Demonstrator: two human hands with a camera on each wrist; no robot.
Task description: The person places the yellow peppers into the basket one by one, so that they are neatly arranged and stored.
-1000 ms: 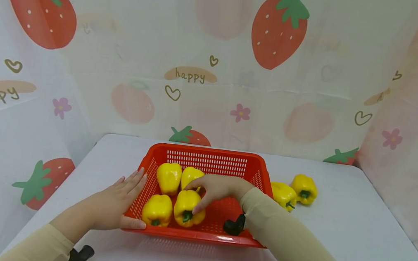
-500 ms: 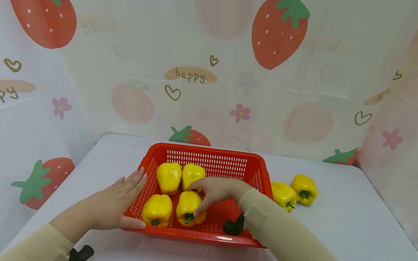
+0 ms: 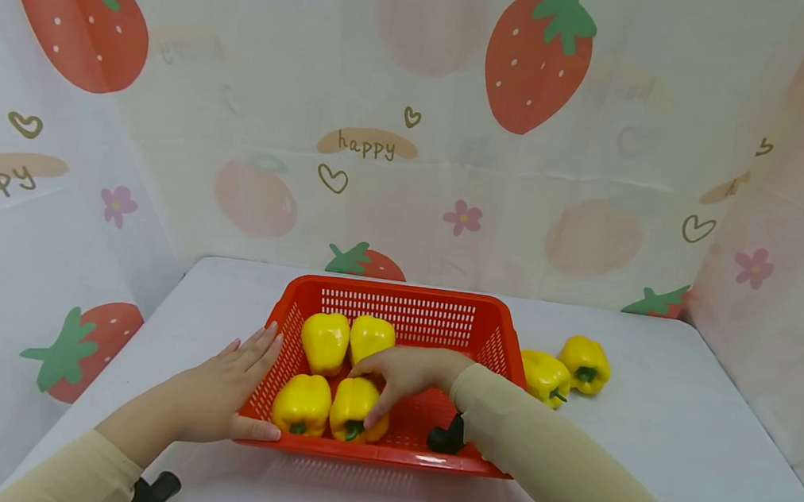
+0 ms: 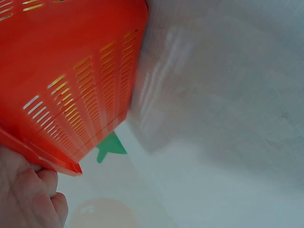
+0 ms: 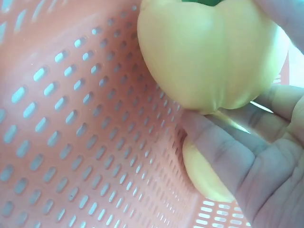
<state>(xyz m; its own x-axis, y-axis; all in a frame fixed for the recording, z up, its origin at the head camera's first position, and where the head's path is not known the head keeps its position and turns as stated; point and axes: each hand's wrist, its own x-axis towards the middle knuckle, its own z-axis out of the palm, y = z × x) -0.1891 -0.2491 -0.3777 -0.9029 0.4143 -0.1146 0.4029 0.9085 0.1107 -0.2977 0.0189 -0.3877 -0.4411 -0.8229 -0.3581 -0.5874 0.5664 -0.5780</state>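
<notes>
Inside a red plastic basket [image 3: 462, 464] my right hand [image 3: 412, 375] grips a yellow bell pepper [image 3: 351, 406], thumb near its green stem and fingers over its far side. The right wrist view shows that pepper [image 5: 204, 57] close up, with fingertips [image 5: 209, 135] against its underside. Three more yellow bell peppers stand around it: one on the left [image 3: 302, 406], one behind left [image 3: 324, 344] and one behind [image 3: 371, 338]. Along the basket's left rim my left hand [image 3: 224, 395] rests with straight fingers. In the left wrist view, part of that hand [image 4: 28, 194] lies against the rim.
Two yellow bell peppers, a nearer one [image 3: 545, 377] and a farther one [image 3: 584, 364], lie on the white table [image 3: 680, 435] right of the basket. A printed strawberry curtain [image 3: 404, 227] stands behind the table and at both sides.
The pepper in my right hand shifted slightly right, then back left and down toward the basket's front, beside the front-left pepper. My left hand has stayed on the rim.
</notes>
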